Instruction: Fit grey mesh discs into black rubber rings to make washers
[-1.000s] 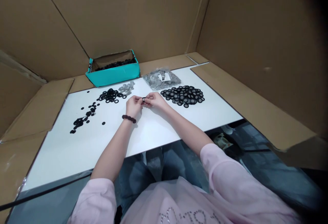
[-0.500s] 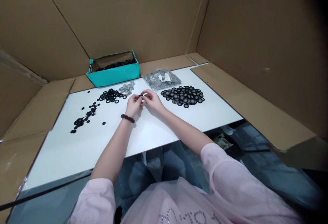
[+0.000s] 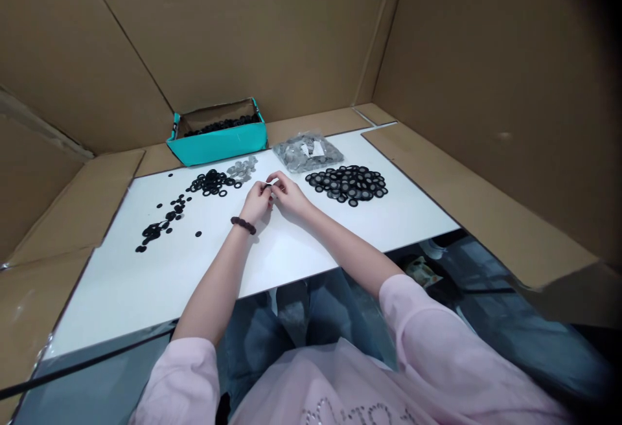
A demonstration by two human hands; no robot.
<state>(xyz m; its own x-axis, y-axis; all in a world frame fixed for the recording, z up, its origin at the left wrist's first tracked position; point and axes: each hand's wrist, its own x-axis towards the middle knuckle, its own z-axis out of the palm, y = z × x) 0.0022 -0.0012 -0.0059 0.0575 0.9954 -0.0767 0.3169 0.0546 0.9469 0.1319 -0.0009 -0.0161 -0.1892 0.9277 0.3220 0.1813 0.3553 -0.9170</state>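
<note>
Setting: cardboard walls (image 3: 272,30) enclose a white surface (image 3: 146,282) on three sides; the person sits at its near edge, pink sleeves low in view.

Left hand: left hand (image 3: 256,203), a dark bead bracelet (image 3: 243,224) at the wrist, fingertips pinched shut on a small black ring (image 3: 267,188) held just above the surface.

Right hand: right hand (image 3: 287,193) meets the left at the same ring, thumb and fingers closed on it — whether a grey disc sits between them is too small to tell.

Change: a second ago both hands were joined slightly nearer the person; half a second ago they had drifted up and a little left. Now they hold much the same spot and pinch, and the piles appear unchanged.

Reading: judged from this, one piece is still being worked between the fingertips — nothing has been set down or picked up in the interval.

Left of hands: loose black rings (image 3: 211,183) trail toward the left edge; a small heap of grey discs (image 3: 241,168) lies just beyond.

Right of hands: a pile of rings with grey centres (image 3: 347,183), and behind it a clear bag of grey discs (image 3: 307,151).

Far edge: teal box (image 3: 218,141) holding more black rings.
</note>
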